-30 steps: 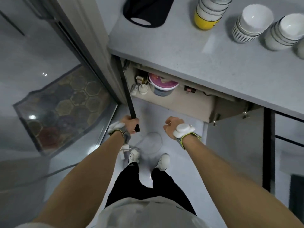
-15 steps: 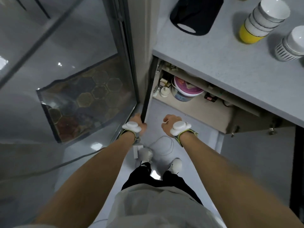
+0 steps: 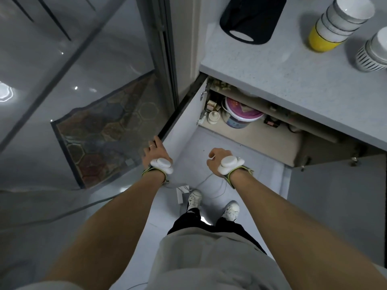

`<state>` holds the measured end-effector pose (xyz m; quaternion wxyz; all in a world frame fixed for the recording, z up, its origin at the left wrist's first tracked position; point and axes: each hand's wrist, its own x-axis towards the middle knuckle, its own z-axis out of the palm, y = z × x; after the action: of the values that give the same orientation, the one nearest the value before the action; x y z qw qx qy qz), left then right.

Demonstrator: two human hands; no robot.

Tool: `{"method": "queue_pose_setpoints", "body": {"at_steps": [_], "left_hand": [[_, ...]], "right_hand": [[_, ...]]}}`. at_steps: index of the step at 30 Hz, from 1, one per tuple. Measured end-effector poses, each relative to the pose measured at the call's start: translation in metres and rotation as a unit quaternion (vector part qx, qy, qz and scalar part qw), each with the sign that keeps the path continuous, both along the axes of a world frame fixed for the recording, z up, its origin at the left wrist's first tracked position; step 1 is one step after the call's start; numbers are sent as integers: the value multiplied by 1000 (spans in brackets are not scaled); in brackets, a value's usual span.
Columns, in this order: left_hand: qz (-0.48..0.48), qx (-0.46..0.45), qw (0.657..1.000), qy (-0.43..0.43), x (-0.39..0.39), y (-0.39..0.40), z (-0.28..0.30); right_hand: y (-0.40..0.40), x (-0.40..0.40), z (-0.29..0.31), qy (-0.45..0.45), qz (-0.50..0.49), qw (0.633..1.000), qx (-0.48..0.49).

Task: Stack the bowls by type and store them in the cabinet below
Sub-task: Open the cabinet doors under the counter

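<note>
The bowls stand on the table, toward its far right corner, in two stacks that show here. The yellow-based stack (image 3: 339, 24) has a yellow bowl at the bottom and white, dark-rimmed bowls nested above it; I count about five in all, though the rims crowd together. The striped stack (image 3: 374, 53), just beside it at the right edge of the table (image 3: 282, 65), is cut off by the frame, so its count cannot be told.

They look like glazed ceramic: stiff, smooth, likely slippery, and apt to chip if knocked. A full stack would probably be heavy and top-heavy, so the safe hold seems to be both palms low around the bottom bowl, or one under the base and one steadying the rims.

The left hand (image 3: 156, 151) grips the outer edge of the open cabinet door (image 3: 184, 114), fingers curled over it. The right hand (image 3: 218, 162) hangs in front of the opening, loosely fisted and holding nothing.

Inside the cabinet (image 3: 261, 139) sit one pink-lidded tub (image 3: 240, 114) and one small pale bottle (image 3: 213, 117) at the left. One black cutting board (image 3: 251, 17) lies at the table's far left corner.
</note>
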<state>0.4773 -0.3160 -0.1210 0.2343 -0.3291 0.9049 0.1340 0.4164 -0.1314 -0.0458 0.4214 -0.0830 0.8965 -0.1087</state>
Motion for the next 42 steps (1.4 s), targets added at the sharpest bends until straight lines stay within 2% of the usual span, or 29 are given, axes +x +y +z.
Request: {"method": "queue_pose_setpoints", "body": {"at_steps": [3,6,13,16,23,31,37,42], "left_hand": [[-13,-12,1000,23,-2,7,2],[-73,0,996,49,-10,26,5],[-201,146,966,67,-46,103,23],[-244,176,951,73,-61,143,33],[-344,162,920,92,-106,268,57],[-384,135,905,123,-164,358,95],[-378,152,900,157,-206,395,128],[-327,177,907,200,-251,412,137]], "right_hand": [[12,-3,3,7,-17,1000,3],[28,-2,6,11,-43,999,-1],[91,-1,13,33,-126,991,-14],[131,-1,15,40,-166,985,-18],[263,-17,32,95,-250,963,-23],[371,-55,66,150,-281,948,-25],[401,-91,83,192,-297,933,-64],[414,-131,89,217,-306,922,-98]]}}
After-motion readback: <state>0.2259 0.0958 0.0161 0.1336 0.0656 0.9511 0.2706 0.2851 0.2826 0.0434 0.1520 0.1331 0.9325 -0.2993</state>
